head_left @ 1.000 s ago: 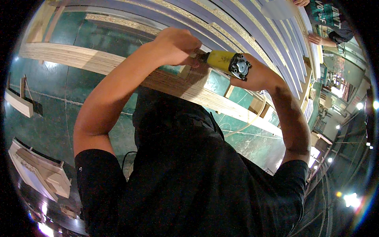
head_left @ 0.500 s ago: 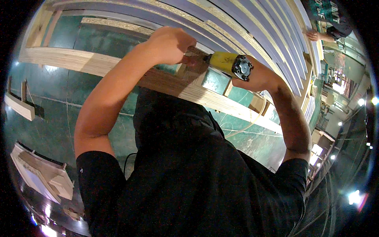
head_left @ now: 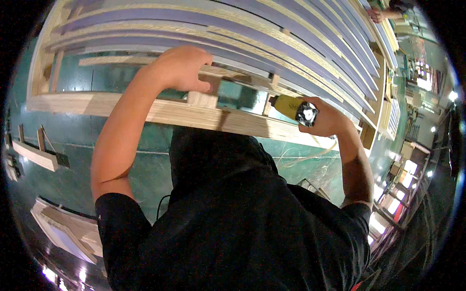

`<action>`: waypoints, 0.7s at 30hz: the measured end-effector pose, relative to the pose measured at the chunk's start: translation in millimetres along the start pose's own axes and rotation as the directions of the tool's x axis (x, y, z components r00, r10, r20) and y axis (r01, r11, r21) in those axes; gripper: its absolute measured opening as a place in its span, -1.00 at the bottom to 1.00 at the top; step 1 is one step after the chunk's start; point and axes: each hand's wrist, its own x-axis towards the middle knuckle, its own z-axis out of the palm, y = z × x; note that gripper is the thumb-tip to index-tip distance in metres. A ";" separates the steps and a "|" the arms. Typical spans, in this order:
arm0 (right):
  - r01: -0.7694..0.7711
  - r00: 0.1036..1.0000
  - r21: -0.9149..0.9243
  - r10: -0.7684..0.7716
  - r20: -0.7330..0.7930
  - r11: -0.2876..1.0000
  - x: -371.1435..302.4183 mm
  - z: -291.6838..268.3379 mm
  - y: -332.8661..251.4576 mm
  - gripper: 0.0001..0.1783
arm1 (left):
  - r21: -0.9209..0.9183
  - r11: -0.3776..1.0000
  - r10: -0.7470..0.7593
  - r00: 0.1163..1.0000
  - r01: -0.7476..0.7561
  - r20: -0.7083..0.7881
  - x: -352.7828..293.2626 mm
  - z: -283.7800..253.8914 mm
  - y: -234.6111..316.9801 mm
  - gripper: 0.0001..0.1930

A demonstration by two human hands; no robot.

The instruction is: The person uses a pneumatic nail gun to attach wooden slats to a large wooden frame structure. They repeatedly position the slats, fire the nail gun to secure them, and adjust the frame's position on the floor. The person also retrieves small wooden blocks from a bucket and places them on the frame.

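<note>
My right hand (head_left: 327, 116) is wrapped round a yellow nail gun (head_left: 287, 106) with a round black-and-silver cap, its nose pointing left above a pale wooden rail (head_left: 233, 121). To the left, my left hand (head_left: 182, 68) curves over a short wooden block (head_left: 201, 99) set against the rail's far side. Its thumb and fingers are spread apart, with the thumb by the block. Whether the palm touches wood is hidden.
Beyond the rail lie long grey-purple strips (head_left: 145, 19) with rough particle-board edges. A thin hose (head_left: 303, 157) loops below the right hand. Wooden pieces (head_left: 35, 154) rest on the green floor (head_left: 150, 165) at left. A co-worker's hand (head_left: 376, 15) touches the frame's far right.
My left hand has moved left and its fingers have opened. The nail gun, in my right hand, has drawn away from it, right and nearer to me. The view has shifted.
</note>
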 end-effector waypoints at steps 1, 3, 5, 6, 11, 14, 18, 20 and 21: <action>-0.018 0.999 0.009 0.018 -0.046 1.000 -12.4 3.3 20.5 -0.05 | 0.008 1.000 0.001 0.999 -0.002 0.041 9.2 1.6 12.1 -0.46; -0.028 1.000 0.117 0.030 -0.010 0.993 -36.0 -1.0 46.7 -0.08 | 0.033 0.999 0.006 0.992 -0.010 0.125 33.6 5.0 44.3 -0.46; 0.135 0.972 0.098 -0.112 -0.209 0.986 -62.7 16.1 99.6 -0.20 | 0.021 1.000 0.016 0.982 -0.020 0.190 64.3 15.7 77.4 -0.43; 0.180 0.972 0.124 -0.158 -0.172 0.976 -72.3 19.9 122.5 -0.24 | 0.026 0.999 0.033 0.981 -0.038 0.190 77.8 25.6 94.7 -0.42; 0.301 0.953 0.245 -0.295 -0.063 0.921 -117.4 32.1 217.2 -0.39 | 0.056 0.991 0.111 0.974 -0.124 0.196 148.3 78.7 192.0 -0.31; 0.221 0.967 0.211 -0.187 -0.172 0.952 -128.5 42.4 285.0 -0.31 | 0.079 0.983 0.144 0.959 -0.167 0.244 188.6 110.9 257.6 0.02; 0.047 0.968 0.181 0.000 -0.251 0.982 -125.7 15.5 314.7 -0.12 | 0.150 0.946 0.284 0.958 -0.287 0.045 200.1 160.8 318.7 0.38; 0.082 0.970 0.178 -0.038 -0.239 0.981 -120.3 3.0 320.4 -0.12 | 0.239 0.930 0.261 0.959 -0.280 0.107 199.5 167.2 332.8 0.42; 0.075 0.973 0.172 -0.034 -0.230 0.982 -118.0 -1.4 323.0 -0.13 | 0.279 0.918 0.252 0.958 -0.281 0.135 200.7 169.6 338.5 0.44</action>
